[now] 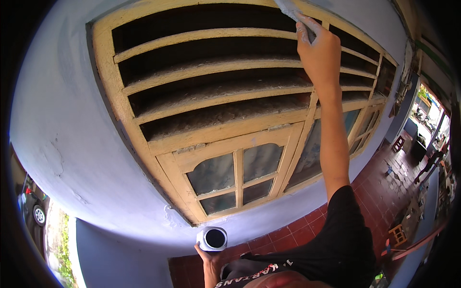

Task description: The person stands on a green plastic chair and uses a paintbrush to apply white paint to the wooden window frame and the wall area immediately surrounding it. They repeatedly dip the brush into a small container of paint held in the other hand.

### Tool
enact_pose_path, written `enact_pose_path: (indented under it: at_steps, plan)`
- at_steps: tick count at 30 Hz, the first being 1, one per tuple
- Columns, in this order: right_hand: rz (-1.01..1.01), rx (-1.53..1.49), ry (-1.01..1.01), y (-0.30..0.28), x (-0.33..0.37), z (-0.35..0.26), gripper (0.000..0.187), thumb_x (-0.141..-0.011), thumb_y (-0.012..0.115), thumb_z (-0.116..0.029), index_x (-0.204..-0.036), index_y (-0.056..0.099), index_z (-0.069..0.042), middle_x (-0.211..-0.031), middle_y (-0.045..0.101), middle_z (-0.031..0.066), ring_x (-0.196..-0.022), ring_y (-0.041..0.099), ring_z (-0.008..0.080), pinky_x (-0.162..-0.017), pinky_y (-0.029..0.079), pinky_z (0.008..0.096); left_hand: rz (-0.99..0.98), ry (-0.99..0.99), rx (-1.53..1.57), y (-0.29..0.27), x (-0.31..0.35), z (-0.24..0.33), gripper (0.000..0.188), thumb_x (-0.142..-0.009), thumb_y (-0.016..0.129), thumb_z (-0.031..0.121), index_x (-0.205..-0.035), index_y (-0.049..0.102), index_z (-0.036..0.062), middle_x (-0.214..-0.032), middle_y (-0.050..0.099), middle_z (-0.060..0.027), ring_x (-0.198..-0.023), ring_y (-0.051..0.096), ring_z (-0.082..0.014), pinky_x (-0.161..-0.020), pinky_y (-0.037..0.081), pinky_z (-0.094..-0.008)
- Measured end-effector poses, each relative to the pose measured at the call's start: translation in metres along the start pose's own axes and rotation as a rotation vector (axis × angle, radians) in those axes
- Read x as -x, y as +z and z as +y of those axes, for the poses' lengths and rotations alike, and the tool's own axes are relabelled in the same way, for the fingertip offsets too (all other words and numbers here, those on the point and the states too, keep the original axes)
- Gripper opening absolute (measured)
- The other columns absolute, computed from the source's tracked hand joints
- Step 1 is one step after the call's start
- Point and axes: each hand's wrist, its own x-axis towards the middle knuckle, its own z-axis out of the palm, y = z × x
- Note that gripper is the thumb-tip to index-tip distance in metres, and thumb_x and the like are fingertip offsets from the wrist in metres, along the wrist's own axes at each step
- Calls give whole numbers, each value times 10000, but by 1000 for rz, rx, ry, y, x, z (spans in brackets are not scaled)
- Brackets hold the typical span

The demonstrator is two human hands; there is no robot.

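My right hand (319,55) is raised high, its fingers closed around the handle of a paintbrush (287,6). The brush is smeared with pale blue-grey paint, which also marks my fingers. Its bristle end runs out of view at the top, over the upper bar of the window frame (221,131), so contact with the wall or frame is hard to judge. Low in front of my body, my left hand (207,261) grips a white container (202,238) from its side. The container has a round opening that looks dark, and its contents cannot be made out.
Yellowish wooden slats (216,65) with dusty gaps sit above glazed panes (261,161). Pale blue wall (53,120) surrounds the window. Red floor tiles (302,235) lie below. A small wooden stool (397,235) and clutter stand at right; a car (38,213) shows far left.
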Motion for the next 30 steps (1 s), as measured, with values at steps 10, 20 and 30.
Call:
enact_pose_path:
  at_steps: [10,20,30]
  plan:
    - [-31,202,108,-8,-5,1,297,-989,659,-220,-1233,744,-72,-1041,753,220,-940,730,374,-845,564,389,-26,13,22,22,8,14,582,-897,364,598,-1185,673,198,-1194,681,-24,-1097,645,-276,-875,535,-492]
    - [72,-8,-113,43,10,-46,257,-956,662,-153,-1174,760,-62,-944,723,204,-835,716,379,-758,564,433,-10,27,-50,-13,-4,26,595,-865,388,624,-1216,669,235,-1261,654,-36,-1159,615,-300,-915,500,-548]
    - [55,-171,-134,50,4,-70,242,-925,670,-130,-1132,777,-62,-806,702,205,-741,700,381,-700,569,459,-79,27,74,-27,-3,23,699,-866,410,653,-1363,608,203,-1348,630,-76,-1214,593,-338,-950,493,-594]
